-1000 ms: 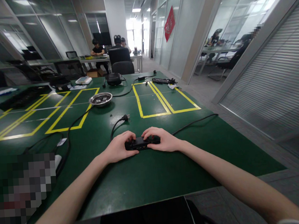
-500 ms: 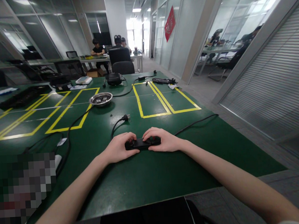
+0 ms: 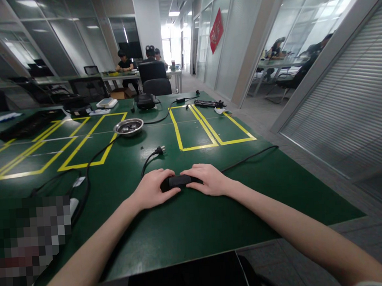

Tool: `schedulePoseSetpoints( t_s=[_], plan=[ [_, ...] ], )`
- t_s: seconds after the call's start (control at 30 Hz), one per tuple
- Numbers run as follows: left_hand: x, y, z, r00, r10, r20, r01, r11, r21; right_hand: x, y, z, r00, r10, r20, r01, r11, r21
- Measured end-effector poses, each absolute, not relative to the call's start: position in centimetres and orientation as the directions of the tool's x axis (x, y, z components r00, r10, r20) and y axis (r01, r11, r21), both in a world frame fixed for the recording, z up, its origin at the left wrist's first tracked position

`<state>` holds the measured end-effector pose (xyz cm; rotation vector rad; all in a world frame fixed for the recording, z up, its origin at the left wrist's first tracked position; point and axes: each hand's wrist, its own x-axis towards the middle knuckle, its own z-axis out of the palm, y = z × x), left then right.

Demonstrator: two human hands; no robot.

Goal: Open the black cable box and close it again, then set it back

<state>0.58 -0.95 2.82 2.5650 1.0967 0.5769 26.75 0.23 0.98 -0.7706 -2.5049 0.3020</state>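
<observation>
Between my hands a black power adapter (image 3: pixel 180 181) lies low over the green table, its long side running left to right. My left hand (image 3: pixel 155 188) is closed round its left end, thumb in front and fingers behind. The other end is in the grip of my right hand (image 3: pixel 211 179), held the same way. Behind my left hand a black cord ends in a plug (image 3: pixel 161 150) with metal prongs. A thin black cable (image 3: pixel 252 158) runs out beyond my right hand towards the table's right edge. My fingers cover both ends of the adapter.
Yellow tape outlines (image 3: pixel 199 148) mark the green table (image 3: pixel 190 229). A metal bowl (image 3: pixel 128 132) holds small metal parts. Farther back are a black case (image 3: pixel 145 101) and a folded black tripod-like item (image 3: pixel 209 103). A pixelated patch hides the lower left. People sit at distant tables.
The adapter looks turned, now showing a plain dark face where its edges and a reddish spot showed before. Both hands have shifted their grip slightly and stay on it.
</observation>
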Motion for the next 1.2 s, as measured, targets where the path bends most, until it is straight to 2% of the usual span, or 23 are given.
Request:
schedulePoseSetpoints(
  t_s=[0.13, 0.23, 0.3, 0.43, 0.53, 0.6, 0.67, 0.83, 0.9, 1.03, 1.2],
  plan=[
    [0.8, -0.9, 2.6, 0.648, 0.715, 0.263, 0.639, -0.698, 0.325, 26.9, 0.3, 0.9, -0.703, 0.582, 0.409, 0.503, 0.813, -0.292],
    [0.9, -1.0, 2.4, 0.653, 0.71, 0.265, 0.639, -0.704, 0.312, 27.0, 0.3, 0.7, -0.703, 0.554, 0.446, 0.486, 0.832, -0.268],
    [0.9, -1.1, 2.4, 0.642, 0.717, 0.272, 0.626, -0.694, 0.355, 26.9, 0.3, 0.7, -0.704, 0.495, 0.509, 0.44, 0.867, -0.235],
    [1.2, -1.3, 2.7, 0.559, 0.803, 0.206, 0.625, -0.571, 0.532, 26.8, 0.4, 0.5, -0.707, 0.371, 0.603, 0.374, 0.919, -0.127],
    [1.4, -1.3, 2.8, 0.513, 0.852, 0.104, 0.665, -0.471, 0.58, 26.9, 0.5, 0.4, -0.722, 0.378, 0.58, 0.395, 0.913, -0.104],
    [1.5, -1.3, 2.7, 0.495, 0.864, 0.092, 0.665, -0.445, 0.599, 27.1, 0.7, 0.2, -0.73, 0.417, 0.542, 0.423, 0.898, -0.121],
    [1.6, -1.3, 2.4, 0.477, 0.866, 0.152, 0.665, -0.468, 0.582, 27.2, 0.8, 0.2, -0.736, 0.454, 0.503, 0.436, 0.885, -0.162],
    [1.9, -1.2, 1.6, 0.535, 0.773, 0.341, 0.68, -0.634, 0.369, 26.9, 0.5, 0.5, -0.684, 0.532, 0.499, 0.417, 0.846, -0.332],
    [2.0, -1.2, 1.4, 0.565, 0.731, 0.383, 0.66, -0.679, 0.322, 26.7, 0.3, 0.7, -0.649, 0.58, 0.492, 0.435, 0.814, -0.386],
    [1.8, -1.1, 1.3, 0.565, 0.722, 0.401, 0.658, -0.687, 0.31, 26.5, 0.1, 0.8, -0.636, 0.594, 0.492, 0.46, 0.804, -0.377],
    [1.7, -1.0, 1.2, 0.597, 0.724, 0.344, 0.657, -0.688, 0.309, 26.4, 0.3, 0.8, -0.663, 0.574, 0.48, 0.452, 0.819, -0.354]
  ],
)
